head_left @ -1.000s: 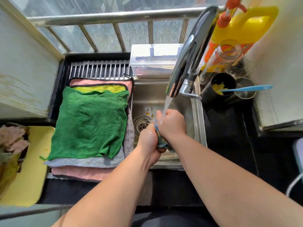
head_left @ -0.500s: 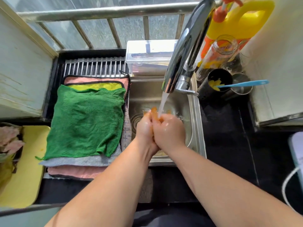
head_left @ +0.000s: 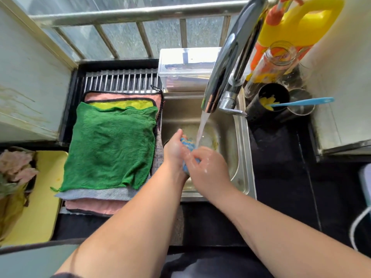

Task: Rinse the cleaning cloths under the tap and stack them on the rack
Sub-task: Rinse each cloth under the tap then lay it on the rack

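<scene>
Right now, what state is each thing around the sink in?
tap: running into the sink
blue cloth: bunched, gripped by both hands at the stream
left hand: grips the blue cloth
right hand: grips the blue cloth
green cloth: spread flat, topmost on the rack
clear plastic box: lid shut
glass jar: uncapped

Reaching forward with both bare forearms (head_left: 140, 217), converging at the hands. Gripping a bunched blue cloth (head_left: 187, 144) in the left hand (head_left: 175, 149), fingers curled round it, fingertips pointing away. Pinching the same cloth's near part with the right hand (head_left: 207, 168), knuckles up, fingers bent. Hands touching, both wet.
</scene>
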